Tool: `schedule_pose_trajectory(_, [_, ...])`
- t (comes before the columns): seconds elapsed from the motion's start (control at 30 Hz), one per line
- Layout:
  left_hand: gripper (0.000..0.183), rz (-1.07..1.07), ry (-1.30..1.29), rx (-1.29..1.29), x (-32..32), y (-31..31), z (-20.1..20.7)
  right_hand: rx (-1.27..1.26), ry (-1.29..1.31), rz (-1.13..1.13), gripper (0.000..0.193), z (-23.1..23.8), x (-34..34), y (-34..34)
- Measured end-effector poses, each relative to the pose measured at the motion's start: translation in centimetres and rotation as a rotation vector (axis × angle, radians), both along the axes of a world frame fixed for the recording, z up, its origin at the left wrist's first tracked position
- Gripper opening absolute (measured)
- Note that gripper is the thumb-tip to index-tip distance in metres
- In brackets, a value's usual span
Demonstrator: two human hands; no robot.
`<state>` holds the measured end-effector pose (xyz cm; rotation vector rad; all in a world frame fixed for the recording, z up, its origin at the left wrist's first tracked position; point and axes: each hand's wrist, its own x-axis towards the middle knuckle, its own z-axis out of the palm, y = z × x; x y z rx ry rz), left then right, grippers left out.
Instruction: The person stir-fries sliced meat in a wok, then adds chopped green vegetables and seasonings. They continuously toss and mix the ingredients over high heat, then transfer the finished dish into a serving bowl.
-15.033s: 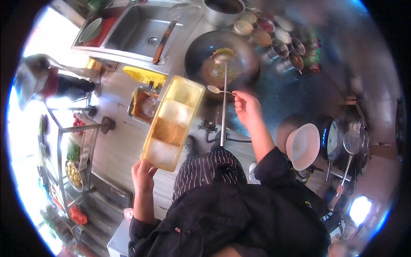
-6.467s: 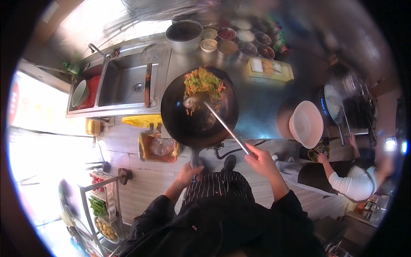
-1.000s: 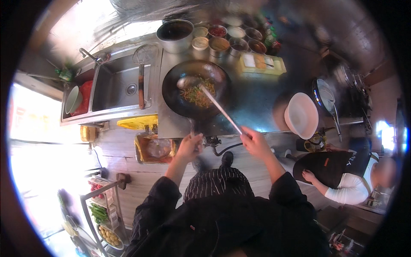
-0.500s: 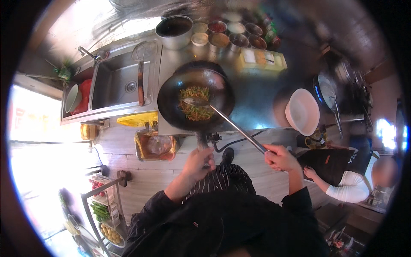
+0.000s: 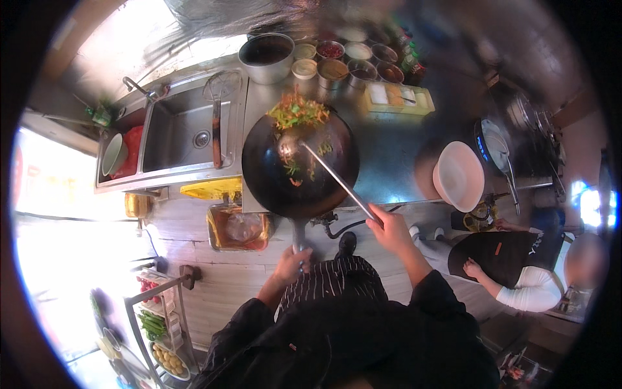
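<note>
My left hand [image 5: 293,264] is closed around the handle of a dark wok [image 5: 262,185] at the near edge of the steel counter. In my right hand [image 5: 392,231] is the long metal shaft of a ladle [image 5: 337,177]. Its rounded head lies inside the wok, near the middle. Most of the shredded green and reddish-brown food [image 5: 298,115] is bunched up at the wok's far rim, seemingly in the air. A few loose shreds cling to the pan below it.
Left of the wok is a sink [image 5: 172,139] with a strainer [image 5: 217,120] across its edge. Behind stand a large pot [image 5: 266,61], several seasoning tubs [image 5: 334,70] and a yellow divided box [image 5: 398,98]. A white bowl [image 5: 459,176] sits right; a co-worker [image 5: 512,259] stands beyond.
The food has gone from the wok's middle to its far rim and up. My right hand has moved left and slightly forward with the ladle; my left hand is slightly lower, still on the handle.
</note>
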<state>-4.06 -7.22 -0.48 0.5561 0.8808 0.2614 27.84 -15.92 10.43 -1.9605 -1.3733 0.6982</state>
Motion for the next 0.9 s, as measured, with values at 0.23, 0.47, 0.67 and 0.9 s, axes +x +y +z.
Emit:
schedule_pose_trajectory(0.23, [0.017,0.132,-0.077,-0.058,4.5,7.1,2.8,-0.263,0.542,-0.065,0.038,0.3,-0.5,-2.8])
schedule_pose_trajectory(0.47, [0.012,0.18,0.025,-0.075,6.0,8.0,1.7,-0.153,0.725,-0.333,0.023,-1.6,2.0,4.2])
schedule_pose_trajectory(0.67, [0.011,0.181,0.011,-0.185,6.5,9.9,0.2,-0.288,0.895,-0.137,0.022,-4.0,0.6,12.5])
schedule_pose_trajectory(0.9, [0.013,0.186,0.013,-0.064,7.5,7.2,4.6,-0.4,0.043,0.216,0.037,6.5,7.9,6.0])
